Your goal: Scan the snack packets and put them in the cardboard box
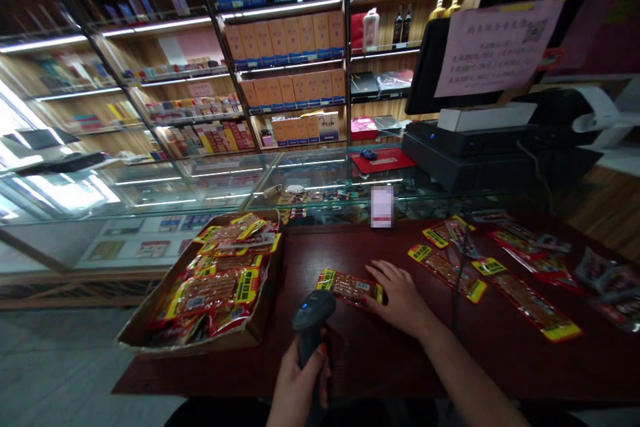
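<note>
My left hand [303, 373] is wrapped around the handle of a dark barcode scanner [314, 310], which shows a small blue light. The scanner's head is beside the left end of a snack packet [347, 285] that lies flat on the dark red counter [325, 247]. With thumb and fingers, my right hand [400, 297] holds the right end of this packet. The packet has yellow ends and a clear middle with brown sticks inside. More packets of the same sort [447, 272] lie to the right of my right hand.
A cardboard box [270, 293] full of similar packets stands at the left. Mixed packets [537, 253] and a thin cable [457, 300] are on the right. Behind stand a glass display case [225, 177], a phone-like screen [383, 207], a red mat [393, 160] and a monitor [425, 67].
</note>
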